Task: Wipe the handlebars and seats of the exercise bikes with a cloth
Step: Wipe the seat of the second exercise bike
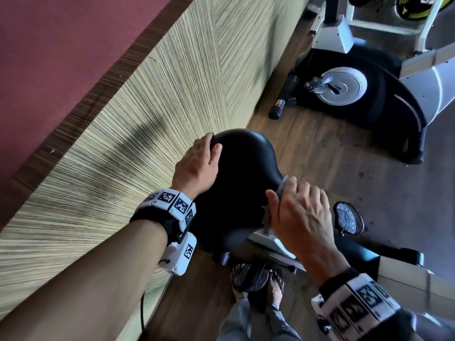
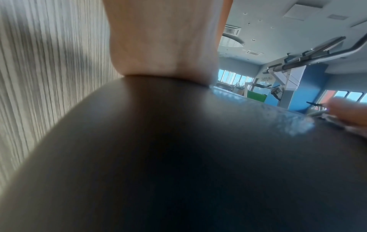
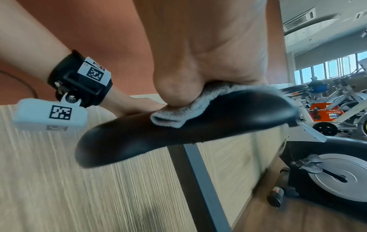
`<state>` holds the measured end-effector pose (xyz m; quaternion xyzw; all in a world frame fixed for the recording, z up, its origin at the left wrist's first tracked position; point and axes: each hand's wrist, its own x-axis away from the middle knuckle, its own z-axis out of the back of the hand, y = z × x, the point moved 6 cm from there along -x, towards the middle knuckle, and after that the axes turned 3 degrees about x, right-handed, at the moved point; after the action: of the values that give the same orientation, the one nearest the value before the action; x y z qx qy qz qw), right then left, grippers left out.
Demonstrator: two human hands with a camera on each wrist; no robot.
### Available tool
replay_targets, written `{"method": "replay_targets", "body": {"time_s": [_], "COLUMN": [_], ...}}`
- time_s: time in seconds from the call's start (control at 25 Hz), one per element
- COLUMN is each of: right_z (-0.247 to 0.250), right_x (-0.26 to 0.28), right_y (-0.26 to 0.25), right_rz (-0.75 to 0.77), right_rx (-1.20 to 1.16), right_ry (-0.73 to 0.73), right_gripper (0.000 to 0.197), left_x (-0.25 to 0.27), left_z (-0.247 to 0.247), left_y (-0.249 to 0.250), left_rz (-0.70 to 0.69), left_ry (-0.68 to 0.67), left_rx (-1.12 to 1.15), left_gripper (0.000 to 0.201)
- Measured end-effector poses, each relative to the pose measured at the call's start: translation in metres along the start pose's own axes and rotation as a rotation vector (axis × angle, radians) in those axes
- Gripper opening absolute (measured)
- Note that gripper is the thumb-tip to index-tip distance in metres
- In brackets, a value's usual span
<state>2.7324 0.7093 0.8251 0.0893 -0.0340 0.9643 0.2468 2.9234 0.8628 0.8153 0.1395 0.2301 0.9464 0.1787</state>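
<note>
Looking down from the head, the left hand (image 1: 197,166) lies flat with straight fingers on the wide back of the black bike seat (image 1: 241,168), while the right hand (image 1: 302,217) presses a small gray cloth (image 1: 283,187) onto the narrow nose. From the left wrist, the palm rests on the smooth, shiny seat top (image 2: 178,157), which looks slippery. From the right wrist, the thumb (image 3: 174,92) curls down and pins the folded cloth (image 3: 178,116) on the seat. The cloth looks soft, light and floppy, so bunching it under the palm should work best.
</note>
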Motion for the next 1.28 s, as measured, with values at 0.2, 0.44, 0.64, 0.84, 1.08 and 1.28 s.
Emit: {"method": "replay_targets", "body": {"time_s": [0.2,0.44,0.64,0.84,1.08,1.28], "right_z": [0.002,0.003,0.003,0.003,0.001,-0.008], "right_x": [-0.03,0.0,-0.028,0.013,-0.022,0.018], "right_y": [-0.034,0.017,-0.024,0.017,-0.02,0.014], "right_rz": [0.059,-0.098,0.03,-0.049,-0.009,0.029], "right_rx": [-0.106,-0.107,-0.142,-0.054,-0.146,-0.06], "right_ry": [-0.012,-0.037,0.001,0.078,0.045,0.143], "right_gripper": [0.078,0.06,0.061,0.052,0.062,0.071], "left_x": [0.0,0.002,-0.001,-0.003,-0.002,-0.003], "left_z": [0.001,0.0,0.001,0.0,-0.001,-0.001], "left_y": [-0.002,0.0,-0.003,-0.003,-0.005,-0.005], "left_rz": [-0.01,-0.013,-0.028,-0.036,-0.038,-0.045], "left_ry": [-0.005,0.01,-0.013,0.003,-0.016,0.008], "left_rx": [0.014,-0.004,0.028,0.01,0.026,0.024], "left_gripper": [0.057,0.058,0.056,0.058,0.056,0.057]}}
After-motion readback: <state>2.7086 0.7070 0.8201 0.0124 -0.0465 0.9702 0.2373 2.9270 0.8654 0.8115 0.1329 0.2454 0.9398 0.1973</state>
